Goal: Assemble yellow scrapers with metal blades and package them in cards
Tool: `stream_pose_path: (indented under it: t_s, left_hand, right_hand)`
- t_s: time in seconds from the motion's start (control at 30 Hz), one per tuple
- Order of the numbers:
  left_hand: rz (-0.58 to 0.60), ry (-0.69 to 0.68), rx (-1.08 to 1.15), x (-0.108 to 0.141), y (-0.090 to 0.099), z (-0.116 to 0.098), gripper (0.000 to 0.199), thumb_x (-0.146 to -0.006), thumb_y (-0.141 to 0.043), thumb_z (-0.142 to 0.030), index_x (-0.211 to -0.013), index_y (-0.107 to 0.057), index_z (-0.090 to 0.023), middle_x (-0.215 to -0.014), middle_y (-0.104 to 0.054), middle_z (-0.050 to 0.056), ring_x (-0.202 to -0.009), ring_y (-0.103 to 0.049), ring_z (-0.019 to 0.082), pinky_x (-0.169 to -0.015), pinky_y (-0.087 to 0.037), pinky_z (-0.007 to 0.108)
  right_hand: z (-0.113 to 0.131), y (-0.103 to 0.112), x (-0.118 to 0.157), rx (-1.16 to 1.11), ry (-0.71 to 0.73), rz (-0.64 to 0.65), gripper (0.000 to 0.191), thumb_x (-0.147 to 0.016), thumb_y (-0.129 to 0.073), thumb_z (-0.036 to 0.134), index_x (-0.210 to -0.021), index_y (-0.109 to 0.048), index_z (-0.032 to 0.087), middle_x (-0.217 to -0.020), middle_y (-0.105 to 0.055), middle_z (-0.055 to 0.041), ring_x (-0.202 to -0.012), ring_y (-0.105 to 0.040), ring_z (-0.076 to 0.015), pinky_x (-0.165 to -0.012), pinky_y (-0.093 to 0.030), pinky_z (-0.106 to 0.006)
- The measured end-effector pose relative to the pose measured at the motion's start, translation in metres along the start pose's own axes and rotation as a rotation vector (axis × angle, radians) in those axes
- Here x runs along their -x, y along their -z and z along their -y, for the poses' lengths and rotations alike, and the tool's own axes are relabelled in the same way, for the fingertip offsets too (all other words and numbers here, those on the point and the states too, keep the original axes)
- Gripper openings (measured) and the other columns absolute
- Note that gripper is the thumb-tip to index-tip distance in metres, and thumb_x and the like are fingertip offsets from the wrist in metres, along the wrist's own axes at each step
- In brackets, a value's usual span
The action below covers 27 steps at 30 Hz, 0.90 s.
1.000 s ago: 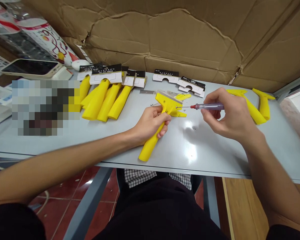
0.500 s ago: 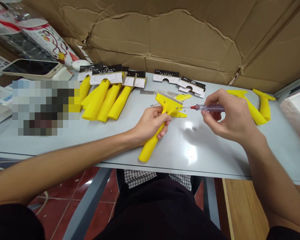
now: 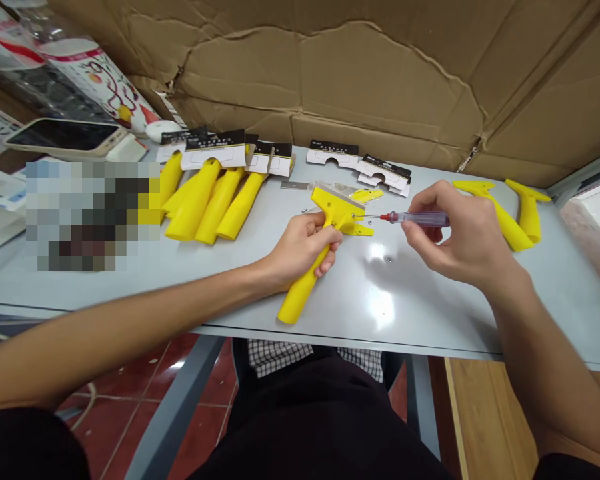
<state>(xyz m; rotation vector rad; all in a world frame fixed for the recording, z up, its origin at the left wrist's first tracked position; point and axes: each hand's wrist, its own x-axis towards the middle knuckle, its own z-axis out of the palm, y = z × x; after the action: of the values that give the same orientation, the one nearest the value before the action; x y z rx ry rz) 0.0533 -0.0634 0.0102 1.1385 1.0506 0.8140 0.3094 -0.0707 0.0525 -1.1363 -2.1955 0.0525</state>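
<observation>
My left hand [image 3: 307, 245] is wrapped round the handle of a yellow scraper [image 3: 300, 297], whose wide head points away from me and carries a metal blade [image 3: 337, 195]. In my right hand [image 3: 460, 233] is a screwdriver [image 3: 423, 219] with a clear purplish handle and a red collar, held between thumb and fingers. Its thin tip meets a small screw at the right side of the scraper head. Behind the head lie loose yellow plates [image 3: 367, 195] and metal blades, partly hidden. A few tiny screws [image 3: 389, 260] are scattered on the table.
Several yellow scrapers with black-and-white cards [image 3: 214, 148] lie at left. More cards [image 3: 333, 153] rest at the back, two yellow handles [image 3: 530, 210] at right. A phone [image 3: 65, 137] and bottles [image 3: 93, 80] stand far left. Cardboard [image 3: 330, 73] walls the table's back edge.
Both hands keep nearly the same place, with the screwdriver tip still on the scraper head. The whole view has shifted very slightly.
</observation>
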Motion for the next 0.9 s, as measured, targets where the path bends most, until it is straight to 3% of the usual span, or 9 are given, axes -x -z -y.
stream_pose_path:
  t_s: [0.13,0.2,0.33,0.43,0.57,0.7,0.77,0.83,0.9]
  left_hand:
    - [-0.002,-0.001,0.009,0.000,0.000,0.001,0.018,-0.081,-0.067,-0.021,-0.069,-0.054,-0.021,-0.048,-0.052,-0.005,-0.034,-0.043,0.007,-0.036,-0.034,0.022]
    - [0.004,0.000,0.006,0.000,0.000,0.001,0.018,-0.081,-0.067,-0.021,-0.069,-0.054,-0.021,-0.049,-0.052,-0.005,-0.034,-0.044,0.007,-0.036,-0.034,0.022]
    - [0.005,0.002,-0.002,0.001,0.000,0.000,0.017,-0.080,-0.067,-0.022,-0.070,-0.053,-0.022,-0.049,-0.052,-0.005,-0.034,-0.044,0.007,-0.036,-0.034,0.022]
    - [-0.006,0.006,-0.004,0.000,0.000,0.000,0.016,-0.080,-0.067,-0.023,-0.070,-0.053,-0.022,-0.048,-0.051,-0.005,-0.035,-0.044,0.008,-0.036,-0.034,0.022]
    - [-0.006,0.006,0.003,0.000,0.001,0.001,0.017,-0.080,-0.066,-0.023,-0.069,-0.053,-0.022,-0.046,-0.050,-0.005,-0.034,-0.042,0.008,-0.036,-0.034,0.022]
    - [0.007,-0.003,0.004,0.000,0.000,0.001,0.017,-0.079,-0.068,-0.022,-0.069,-0.054,-0.022,-0.048,-0.052,-0.005,-0.034,-0.043,0.007,-0.036,-0.034,0.022]
    - [0.002,0.003,0.001,0.001,0.000,0.001,0.017,-0.079,-0.068,-0.023,-0.070,-0.054,-0.022,-0.048,-0.052,-0.005,-0.034,-0.044,0.008,-0.036,-0.034,0.022]
    - [-0.005,0.008,-0.004,0.001,0.000,0.000,0.017,-0.080,-0.067,-0.023,-0.070,-0.053,-0.022,-0.048,-0.052,-0.005,-0.035,-0.044,0.008,-0.036,-0.034,0.022]
    - [-0.004,0.006,-0.011,0.001,0.000,0.000,0.017,-0.080,-0.067,-0.023,-0.070,-0.053,-0.022,-0.048,-0.052,-0.005,-0.035,-0.044,0.008,-0.036,-0.035,0.022]
  right_hand:
    - [-0.006,-0.003,-0.002,0.078,0.035,-0.062,0.023,-0.099,-0.069,0.039,-0.082,-0.060,0.026,-0.057,-0.062,0.0042,-0.046,-0.054,-0.0149,-0.049,-0.040,-0.032]
    - [-0.006,-0.003,-0.002,0.061,0.040,-0.074,0.022,-0.099,-0.070,0.041,-0.085,-0.062,0.026,-0.056,-0.062,0.0046,-0.045,-0.055,-0.0153,-0.050,-0.041,-0.033]
    - [0.000,0.001,0.000,0.004,-0.010,0.025,0.015,-0.091,-0.073,0.030,-0.103,-0.063,0.028,-0.070,-0.071,0.0026,-0.053,-0.063,-0.0193,-0.055,-0.051,-0.037]
    - [0.004,0.001,0.001,-0.027,-0.003,0.028,0.012,-0.090,-0.070,0.025,-0.097,-0.061,0.030,-0.074,-0.072,0.0024,-0.055,-0.064,-0.0191,-0.055,-0.053,-0.036]
    - [-0.001,-0.001,0.000,0.042,0.012,-0.031,0.009,-0.093,-0.073,0.032,-0.092,-0.064,0.029,-0.064,-0.069,0.0046,-0.050,-0.061,-0.0173,-0.052,-0.048,-0.034]
    - [-0.007,-0.003,-0.001,0.105,0.022,-0.064,0.024,-0.100,-0.069,0.042,-0.082,-0.063,0.027,-0.054,-0.061,0.0042,-0.045,-0.056,-0.0166,-0.050,-0.042,-0.034]
    - [-0.007,-0.003,-0.001,0.109,0.014,-0.045,0.022,-0.101,-0.065,0.041,-0.084,-0.063,0.027,-0.051,-0.056,0.0052,-0.043,-0.051,-0.0160,-0.050,-0.041,-0.034]
    - [-0.004,-0.001,-0.001,0.067,0.005,-0.016,0.010,-0.098,-0.067,0.035,-0.093,-0.063,0.027,-0.058,-0.060,0.0048,-0.044,-0.052,-0.0162,-0.050,-0.043,-0.035]
    - [0.000,0.000,0.000,0.016,0.009,0.014,0.011,-0.093,-0.070,0.028,-0.101,-0.063,0.028,-0.075,-0.071,0.0012,-0.052,-0.059,-0.0182,-0.054,-0.049,-0.036]
